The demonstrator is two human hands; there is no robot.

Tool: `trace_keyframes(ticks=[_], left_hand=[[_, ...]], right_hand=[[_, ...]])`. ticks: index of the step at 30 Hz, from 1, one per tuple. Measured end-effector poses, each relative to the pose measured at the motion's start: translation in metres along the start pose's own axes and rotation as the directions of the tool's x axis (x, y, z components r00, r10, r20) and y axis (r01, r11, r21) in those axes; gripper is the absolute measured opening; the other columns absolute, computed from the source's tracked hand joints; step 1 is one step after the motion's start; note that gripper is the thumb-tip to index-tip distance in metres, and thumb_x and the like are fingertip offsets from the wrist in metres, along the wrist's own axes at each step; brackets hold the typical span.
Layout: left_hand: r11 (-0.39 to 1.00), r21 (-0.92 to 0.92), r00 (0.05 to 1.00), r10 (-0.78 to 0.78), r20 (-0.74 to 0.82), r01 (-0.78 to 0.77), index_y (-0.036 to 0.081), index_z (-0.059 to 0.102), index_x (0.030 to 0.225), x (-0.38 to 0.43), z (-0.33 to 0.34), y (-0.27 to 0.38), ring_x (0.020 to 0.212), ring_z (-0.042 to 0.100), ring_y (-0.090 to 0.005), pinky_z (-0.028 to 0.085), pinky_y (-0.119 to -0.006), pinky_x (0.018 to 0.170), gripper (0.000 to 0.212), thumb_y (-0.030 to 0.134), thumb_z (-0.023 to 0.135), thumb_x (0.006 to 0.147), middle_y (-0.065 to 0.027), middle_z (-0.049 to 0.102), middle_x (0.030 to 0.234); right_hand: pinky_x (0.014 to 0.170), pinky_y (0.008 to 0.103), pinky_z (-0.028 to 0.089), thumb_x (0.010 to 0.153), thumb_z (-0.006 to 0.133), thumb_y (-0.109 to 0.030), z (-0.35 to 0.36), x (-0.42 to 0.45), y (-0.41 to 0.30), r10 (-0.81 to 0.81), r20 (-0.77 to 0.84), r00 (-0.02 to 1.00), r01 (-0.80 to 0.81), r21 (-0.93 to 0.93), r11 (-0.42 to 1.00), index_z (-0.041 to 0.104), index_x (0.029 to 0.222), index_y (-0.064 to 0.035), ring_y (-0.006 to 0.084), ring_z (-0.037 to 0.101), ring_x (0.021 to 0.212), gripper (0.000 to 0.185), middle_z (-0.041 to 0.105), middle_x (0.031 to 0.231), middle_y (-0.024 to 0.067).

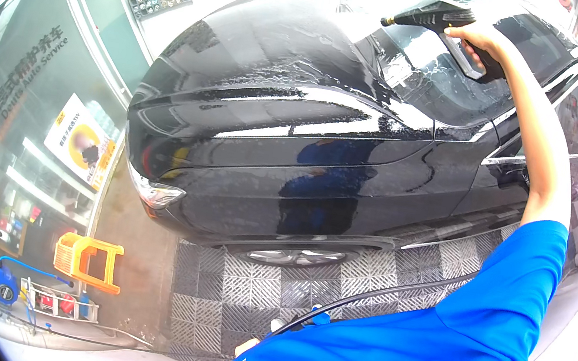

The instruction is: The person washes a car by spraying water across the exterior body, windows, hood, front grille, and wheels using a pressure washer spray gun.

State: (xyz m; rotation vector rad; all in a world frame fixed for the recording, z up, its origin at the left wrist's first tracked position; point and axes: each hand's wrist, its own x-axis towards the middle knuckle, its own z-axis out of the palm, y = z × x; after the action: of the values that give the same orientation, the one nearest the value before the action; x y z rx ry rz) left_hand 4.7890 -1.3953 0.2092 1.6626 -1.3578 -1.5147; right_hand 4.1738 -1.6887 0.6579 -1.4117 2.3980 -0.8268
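My right hand (481,38) grips the handle of a black pressure-washer spray gun (431,14), arm stretched out over the car. Its brass-tipped nozzle points left, above the base of the windshield (448,87), and pale mist hangs in front of it. Below lies a wet black car, with water and streaks over its hood (280,50) and glass. Only a small part of my left hand (246,347) shows at the bottom, beside a black hose (378,293). My blue sleeve hides the rest, so its grip on the hose cannot be made out.
The front wheel (297,257) stands over grey and black grid floor tiles (250,292). An orange plastic stool (89,261), a blue hose reel (4,281) and a rack of bottles (59,303) sit by the glass wall (17,84). A shoe (277,324) shows beneath the hose.
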Motion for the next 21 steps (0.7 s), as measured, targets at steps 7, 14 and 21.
trace_keyframes(ticks=[7,14,21], left_hand=[[1.000,-0.006,1.000,-0.011,-0.013,0.011,0.005,0.054,0.063,-0.001,-0.005,-0.002,0.058,0.040,-0.0046,0.031,-0.026,0.049,0.024,0.014,0.069,0.079,0.0050,0.043,0.057],[1.000,-0.003,1.000,-0.016,-0.023,0.016,0.005,0.053,0.062,-0.002,-0.013,-0.004,0.057,0.039,-0.0043,0.030,-0.026,0.048,0.026,0.015,0.070,0.079,0.0055,0.042,0.056],[1.000,-0.009,0.999,-0.025,-0.034,0.025,0.005,0.052,0.061,-0.006,-0.018,-0.009,0.057,0.038,-0.0039,0.029,-0.025,0.047,0.028,0.016,0.071,0.078,0.0061,0.041,0.056]], right_hand=[[0.029,0.0330,0.037,0.081,0.067,-0.038,0.019,0.043,-0.041,-0.180,-0.133,0.975,0.177,-0.038,0.983,0.051,0.064,-0.0041,0.0147,0.044,0.033,0.041,0.045,0.048,0.0034],[0.083,0.0401,0.050,0.070,0.071,-0.045,0.036,0.051,-0.095,-0.176,-0.362,0.915,0.040,-0.351,0.935,0.069,0.098,0.0005,0.0381,0.062,0.096,0.054,0.065,0.101,0.0245],[0.087,0.0415,0.049,0.071,0.066,-0.031,0.055,0.046,-0.115,-0.178,-0.577,0.797,0.121,-0.136,0.983,0.068,0.094,0.0006,0.0348,0.063,0.098,0.039,0.066,0.099,0.0231]])
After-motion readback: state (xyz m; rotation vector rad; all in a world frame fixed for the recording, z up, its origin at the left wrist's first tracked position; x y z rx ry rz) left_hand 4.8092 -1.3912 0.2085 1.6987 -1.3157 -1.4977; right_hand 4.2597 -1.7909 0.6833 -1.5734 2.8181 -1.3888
